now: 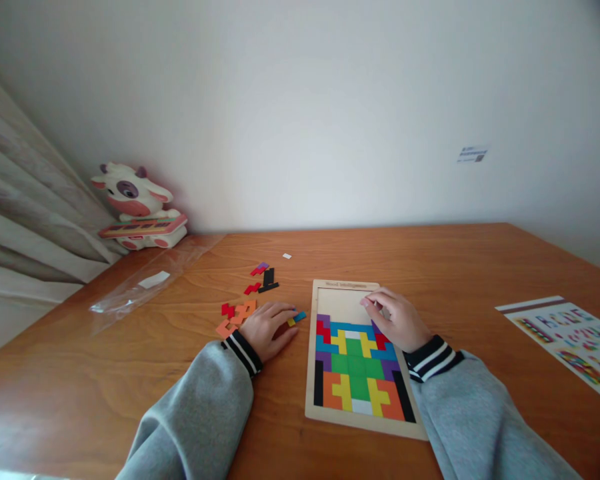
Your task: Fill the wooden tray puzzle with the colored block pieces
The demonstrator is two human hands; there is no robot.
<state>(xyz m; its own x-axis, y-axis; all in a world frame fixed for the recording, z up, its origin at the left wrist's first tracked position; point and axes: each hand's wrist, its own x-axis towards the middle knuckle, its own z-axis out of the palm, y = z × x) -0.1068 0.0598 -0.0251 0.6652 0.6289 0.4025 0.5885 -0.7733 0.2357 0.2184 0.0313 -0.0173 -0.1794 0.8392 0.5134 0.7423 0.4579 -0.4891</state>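
My left hand lies low over the table with its fingers stretched out and the thumb apart. Its fingertips are at a blue piece and a yellow piece, both partly covered. Left of the wrist lie orange pieces, some hidden by the hand. My right hand hovers above the upper right of a wooden puzzle board, thumb and fingers pinched together. Whether a piece is between them cannot be made out. Coloured block pieces fill the board's lower and middle part; its upper strip shows bare wood.
Beyond my left hand lie red pieces, black pieces and a purple piece. A clear plastic bag and a toy cow keyboard are at the left. A printed sheet lies at the right.
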